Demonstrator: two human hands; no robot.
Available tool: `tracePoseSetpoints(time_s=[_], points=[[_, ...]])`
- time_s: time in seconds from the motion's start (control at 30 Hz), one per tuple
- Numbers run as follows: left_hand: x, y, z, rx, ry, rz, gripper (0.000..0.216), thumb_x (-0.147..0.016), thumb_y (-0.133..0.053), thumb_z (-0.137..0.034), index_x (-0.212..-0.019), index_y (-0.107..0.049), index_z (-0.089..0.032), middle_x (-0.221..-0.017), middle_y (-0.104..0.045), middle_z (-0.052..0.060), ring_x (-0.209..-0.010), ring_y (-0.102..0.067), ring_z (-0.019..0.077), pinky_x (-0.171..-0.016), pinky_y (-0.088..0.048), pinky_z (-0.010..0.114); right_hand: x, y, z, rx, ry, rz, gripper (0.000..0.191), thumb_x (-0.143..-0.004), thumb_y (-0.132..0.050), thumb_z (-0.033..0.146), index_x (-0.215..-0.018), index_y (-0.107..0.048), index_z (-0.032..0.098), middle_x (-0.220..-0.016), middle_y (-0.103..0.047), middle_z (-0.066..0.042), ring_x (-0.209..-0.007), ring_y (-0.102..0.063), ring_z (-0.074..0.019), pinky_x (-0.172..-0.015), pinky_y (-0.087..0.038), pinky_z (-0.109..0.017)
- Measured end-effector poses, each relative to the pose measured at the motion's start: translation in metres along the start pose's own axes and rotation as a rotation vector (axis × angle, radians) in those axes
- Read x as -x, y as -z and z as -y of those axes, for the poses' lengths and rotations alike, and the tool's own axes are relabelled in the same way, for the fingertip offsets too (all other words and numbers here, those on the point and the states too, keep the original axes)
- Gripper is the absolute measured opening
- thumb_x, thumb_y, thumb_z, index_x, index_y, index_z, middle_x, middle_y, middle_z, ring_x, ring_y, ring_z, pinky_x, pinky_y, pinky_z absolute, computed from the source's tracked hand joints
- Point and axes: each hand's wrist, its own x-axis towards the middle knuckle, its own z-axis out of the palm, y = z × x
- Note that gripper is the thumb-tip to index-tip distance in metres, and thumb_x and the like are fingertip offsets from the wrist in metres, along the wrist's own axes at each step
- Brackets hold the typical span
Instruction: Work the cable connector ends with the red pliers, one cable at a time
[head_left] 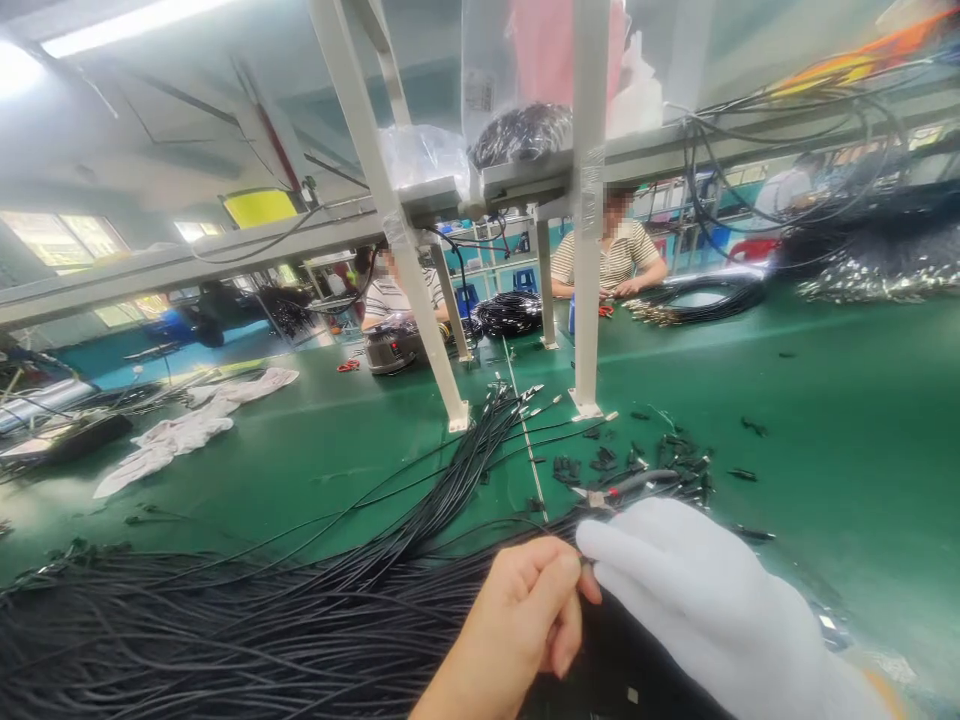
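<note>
My left hand point(525, 615) is bare and curled into a pinch at the bottom centre. Its thumb and fingers close on something thin and dark that I cannot make out. My right hand point(697, 600) wears a white glove and meets the left hand at the fingertips. Its fingers are closed around the same small spot. A big bundle of black cables point(300, 600) fans out across the green table point(825, 420) below and left of both hands. Small black cut pieces point(645, 465) and a pair of pliers point(622, 488) lie just beyond my gloved hand.
White frame legs point(589, 300) stand on the table ahead, carrying a shelf with bagged cables point(517, 135). White gloves or cloths point(187, 430) lie at the left. Two seated people point(615, 255) work at the far side beside coils of black cable point(705, 295).
</note>
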Motion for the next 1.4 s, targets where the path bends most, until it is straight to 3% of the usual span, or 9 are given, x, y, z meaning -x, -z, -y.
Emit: tracePoseSetpoints(time_s=[0.3,0.4,0.53,0.63,0.87,0.97,1.1,1.23,1.4], points=[[-0.001,-0.008,-0.006,-0.391,-0.004,-0.043,0.033,-0.096,-0.041,-0.034,-0.066,-0.047,-0.021,-0.041,-0.039,-0.007,-0.041,-0.032,0.0098,-0.048,-0.027,0.024,-0.009,0.000,0.012,0.306,0.115,-0.036,0.036,-0.090,-0.040,0.011,-0.061,-0.058,0.025,-0.053,-0.059,-0.002,-0.049,-0.056,-0.0158,-0.052,-0.046,-0.030],[0.000,-0.007,-0.006,-0.430,-0.038,-0.035,0.033,-0.095,-0.042,-0.032,-0.064,-0.043,-0.022,-0.044,-0.041,-0.006,-0.043,-0.035,0.0096,-0.049,-0.027,0.024,-0.004,-0.001,0.009,0.133,0.000,-0.004,0.028,-0.089,-0.044,0.013,-0.073,-0.064,0.023,-0.064,-0.067,-0.002,-0.056,-0.061,-0.0148,-0.056,-0.050,-0.028],[0.004,-0.001,-0.004,-0.279,-0.040,0.010,0.029,-0.097,-0.040,-0.034,-0.073,-0.050,-0.021,-0.045,-0.042,-0.007,-0.044,-0.032,0.0099,-0.050,-0.028,0.023,-0.002,0.003,0.003,-0.202,-0.263,0.213,0.023,-0.087,-0.048,0.012,-0.083,-0.066,0.025,-0.073,-0.070,0.004,-0.063,-0.064,-0.0096,-0.059,-0.051,-0.019],[0.004,0.001,-0.004,-0.210,-0.027,0.057,0.029,-0.096,-0.041,-0.034,-0.075,-0.052,-0.020,-0.045,-0.042,-0.007,-0.044,-0.030,0.0096,-0.050,-0.028,0.023,-0.003,0.004,0.001,-0.250,-0.270,0.280,0.021,-0.086,-0.051,0.012,-0.083,-0.066,0.026,-0.073,-0.069,0.006,-0.065,-0.064,-0.0089,-0.060,-0.049,-0.019],[0.000,-0.003,-0.002,-0.325,-0.016,0.010,0.032,-0.097,-0.041,-0.037,-0.070,-0.048,-0.021,-0.046,-0.041,-0.007,-0.044,-0.032,0.0096,-0.047,-0.027,0.023,0.000,-0.008,0.010,0.125,-0.006,0.011,0.025,-0.087,-0.045,0.009,-0.071,-0.060,0.022,-0.059,-0.058,0.002,-0.056,-0.054,-0.0130,-0.060,-0.042,-0.026],[-0.001,-0.003,-0.003,-0.363,-0.031,0.019,0.034,-0.097,-0.042,-0.036,-0.067,-0.044,-0.021,-0.047,-0.042,-0.007,-0.046,-0.035,0.0097,-0.050,-0.029,0.023,0.001,-0.011,0.014,0.133,-0.025,-0.065,0.023,-0.085,-0.047,0.009,-0.071,-0.060,0.022,-0.058,-0.057,0.002,-0.058,-0.055,-0.0135,-0.061,-0.042,-0.025],[-0.001,-0.001,-0.005,-0.339,-0.033,0.035,0.033,-0.097,-0.042,-0.037,-0.069,-0.047,-0.020,-0.046,-0.044,-0.006,-0.046,-0.036,0.0095,-0.052,-0.031,0.023,0.005,-0.008,0.008,-0.017,-0.200,-0.002,0.021,-0.083,-0.048,0.012,-0.072,-0.062,0.022,-0.061,-0.060,0.003,-0.056,-0.054,-0.0115,-0.057,-0.042,-0.023],[-0.002,0.002,-0.002,-0.135,-0.034,0.041,0.031,-0.096,-0.046,-0.043,-0.077,-0.053,-0.019,-0.045,-0.044,-0.007,-0.042,-0.028,0.0078,-0.048,-0.025,0.022,0.006,0.000,-0.005,-0.304,-0.626,0.233,0.018,-0.086,-0.049,0.024,-0.079,-0.065,0.023,-0.069,-0.065,0.003,-0.060,-0.058,-0.0121,-0.055,-0.045,-0.022],[-0.008,0.005,0.008,0.114,-0.064,-0.057,0.037,-0.088,-0.061,-0.052,-0.085,-0.064,-0.016,-0.057,-0.054,-0.003,-0.048,-0.033,0.0072,-0.049,-0.026,0.021,0.002,0.004,-0.011,-0.503,-0.959,0.245,0.035,-0.090,-0.047,0.050,-0.075,-0.062,0.022,-0.072,-0.065,0.000,-0.069,-0.060,-0.0157,-0.064,-0.047,-0.025]])
